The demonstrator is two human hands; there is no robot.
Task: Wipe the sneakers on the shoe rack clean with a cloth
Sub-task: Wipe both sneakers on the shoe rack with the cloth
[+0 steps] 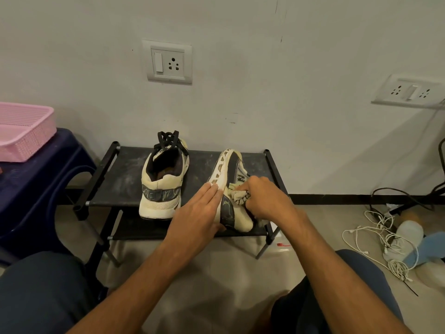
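Your hands at the shoe rack (125,186), one sneaker (231,189) tipped on its side.
Your left hand (199,213) presses flat, fingers straight, against its sole; your right hand (267,198) grips a bunched cloth (238,197) on its upper. The other sneaker (163,184) stands upright beside.

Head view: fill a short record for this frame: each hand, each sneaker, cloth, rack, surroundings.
left hand: fingers straight, pressed flat against the sole of the tipped sneaker
right hand: grips the cloth against that sneaker's side
tipped sneaker: on its side on the top shelf of the shoe rack, sole facing left
other sneaker: upright on the same shelf, heel toward camera, untouched
surroundings: pink basket on blue stool at left; cables on floor at right
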